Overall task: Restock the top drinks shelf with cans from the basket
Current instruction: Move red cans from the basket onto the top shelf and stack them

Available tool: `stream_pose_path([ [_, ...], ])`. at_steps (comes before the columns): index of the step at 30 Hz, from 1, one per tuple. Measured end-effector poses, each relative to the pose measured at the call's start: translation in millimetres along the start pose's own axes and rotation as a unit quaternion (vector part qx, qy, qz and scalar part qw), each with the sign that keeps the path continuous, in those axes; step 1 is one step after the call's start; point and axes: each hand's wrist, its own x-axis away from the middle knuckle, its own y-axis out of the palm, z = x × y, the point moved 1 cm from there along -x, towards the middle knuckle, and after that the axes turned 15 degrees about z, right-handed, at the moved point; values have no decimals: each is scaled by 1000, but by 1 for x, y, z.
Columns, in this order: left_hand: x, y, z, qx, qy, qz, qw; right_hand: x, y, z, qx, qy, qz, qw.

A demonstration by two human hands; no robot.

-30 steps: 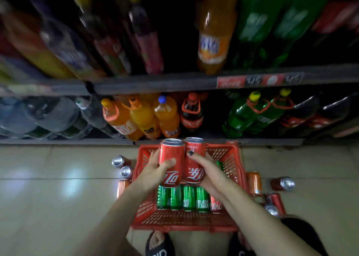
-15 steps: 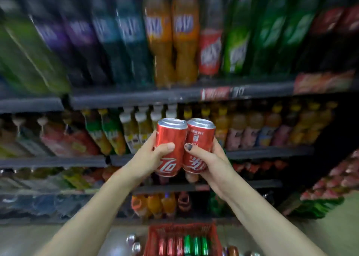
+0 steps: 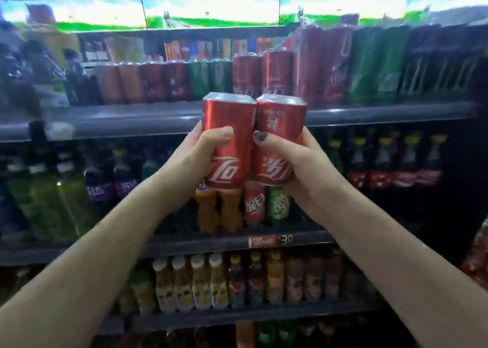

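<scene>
My left hand [image 3: 196, 155] grips a red cola can [image 3: 228, 125] upright, thumb across its front. Beside it, touching, a second red cola can [image 3: 280, 120] is held by my right hand [image 3: 293, 160]. Both cans are raised just in front of the top drinks shelf [image 3: 158, 121], their tops level with its front edge. On that shelf stand rows of cans: orange and red at the left, green in the middle, two red cola cans [image 3: 260, 75] directly behind the ones I hold. The basket is out of view.
Tall shrink-wrapped packs of red and green cans [image 3: 351, 65] fill the top shelf's right side. Lower shelves hold bottles: green and purple at the left [image 3: 71, 189], orange and red [image 3: 232, 210] under my hands, dark cola bottles at the right. A lit sign strip runs overhead.
Both hands have lifted the two red cans from the basket on the floor up to the top shelf's height. My view has swung upward, and the basket has dropped out of sight.
</scene>
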Motion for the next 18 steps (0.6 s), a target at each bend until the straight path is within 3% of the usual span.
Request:
stream_pose_path([
  [9, -74, 19, 76, 8, 102, 5, 995, -94, 23, -76, 23, -52, -27, 998],
  [18, -141, 5, 68, 36, 66, -28, 997, -163, 51, -77, 53, -16, 1, 998],
])
